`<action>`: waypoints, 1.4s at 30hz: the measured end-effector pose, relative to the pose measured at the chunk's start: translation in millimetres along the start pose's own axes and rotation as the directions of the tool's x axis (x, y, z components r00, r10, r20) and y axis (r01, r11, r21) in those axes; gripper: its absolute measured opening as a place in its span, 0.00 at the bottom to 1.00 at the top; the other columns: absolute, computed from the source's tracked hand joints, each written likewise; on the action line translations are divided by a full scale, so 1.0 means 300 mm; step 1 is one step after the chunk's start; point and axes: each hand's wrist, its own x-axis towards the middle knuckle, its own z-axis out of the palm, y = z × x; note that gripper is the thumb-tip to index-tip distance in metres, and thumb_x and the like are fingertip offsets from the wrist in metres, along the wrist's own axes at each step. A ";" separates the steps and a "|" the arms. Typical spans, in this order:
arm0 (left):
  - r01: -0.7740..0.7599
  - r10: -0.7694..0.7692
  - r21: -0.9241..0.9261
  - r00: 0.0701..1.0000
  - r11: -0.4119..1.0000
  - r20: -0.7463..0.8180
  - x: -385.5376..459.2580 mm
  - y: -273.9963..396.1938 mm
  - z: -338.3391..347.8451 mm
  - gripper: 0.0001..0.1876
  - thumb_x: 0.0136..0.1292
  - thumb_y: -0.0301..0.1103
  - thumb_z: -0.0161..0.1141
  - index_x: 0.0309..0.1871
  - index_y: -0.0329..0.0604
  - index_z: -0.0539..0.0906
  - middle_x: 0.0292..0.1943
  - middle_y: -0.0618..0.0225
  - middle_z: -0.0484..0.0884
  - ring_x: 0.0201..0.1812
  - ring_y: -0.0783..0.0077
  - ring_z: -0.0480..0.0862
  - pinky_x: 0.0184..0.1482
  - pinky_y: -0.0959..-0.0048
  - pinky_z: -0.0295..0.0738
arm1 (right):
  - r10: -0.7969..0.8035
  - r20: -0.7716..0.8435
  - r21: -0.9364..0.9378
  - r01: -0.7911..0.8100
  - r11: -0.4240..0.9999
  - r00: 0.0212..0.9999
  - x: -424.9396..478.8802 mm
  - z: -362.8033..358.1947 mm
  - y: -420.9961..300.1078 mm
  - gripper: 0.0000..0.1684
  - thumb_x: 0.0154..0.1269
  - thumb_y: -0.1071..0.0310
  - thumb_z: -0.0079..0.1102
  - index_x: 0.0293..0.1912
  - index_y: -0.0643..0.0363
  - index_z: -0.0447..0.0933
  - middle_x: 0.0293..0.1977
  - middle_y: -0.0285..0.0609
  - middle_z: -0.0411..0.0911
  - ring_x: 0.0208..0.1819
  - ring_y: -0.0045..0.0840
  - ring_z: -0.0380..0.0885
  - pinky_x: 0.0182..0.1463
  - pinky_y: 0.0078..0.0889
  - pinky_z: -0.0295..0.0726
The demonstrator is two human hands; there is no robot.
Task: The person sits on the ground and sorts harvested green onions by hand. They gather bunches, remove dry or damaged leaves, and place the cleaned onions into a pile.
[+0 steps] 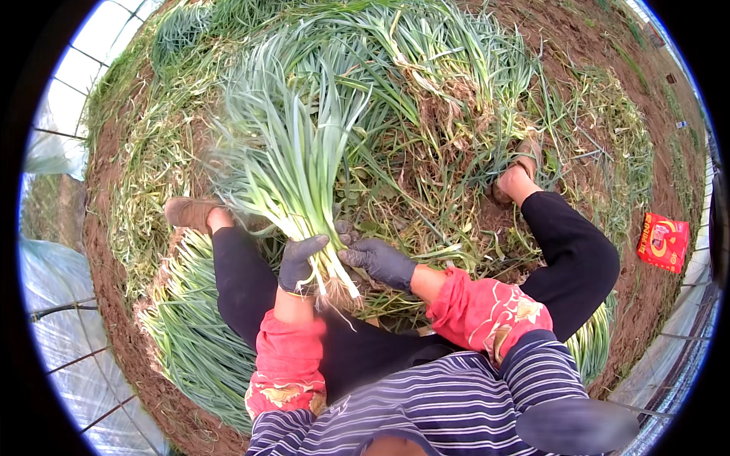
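A bunch of allium greens [302, 165], like young leeks or green garlic, is held upright before me, with pale stems and long flat leaves fanning away from me. My left hand [299, 262], in a dark glove, wraps the lower stems with its thumb across the front. From the other side my right hand [379, 262], gloved the same way, grips the stems at their right edge; some of its fingers are hidden behind them. Thin whitish roots [337, 289] hang below both hands.
Loose greens [456, 51] with soil-caked roots lie ahead, over trimmed leaf litter [410, 199]. Stacked bunches [199, 336] sit beside my left leg, more greens [593, 342] behind my right knee. A red printed bag [662, 242] lies right. Plastic sheeting [63, 296] edges the left.
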 end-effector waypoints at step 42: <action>-0.109 0.165 0.142 0.863 0.984 -0.478 0.132 -0.139 -0.151 0.18 0.41 0.12 0.67 0.40 0.28 0.81 0.32 0.57 0.84 0.31 0.63 0.84 0.40 0.69 0.81 | -0.455 -0.257 -0.885 -0.018 0.465 0.853 -0.057 -0.059 -0.005 0.12 0.59 0.59 0.55 0.32 0.56 0.79 0.28 0.45 0.78 0.30 0.40 0.78 0.34 0.40 0.76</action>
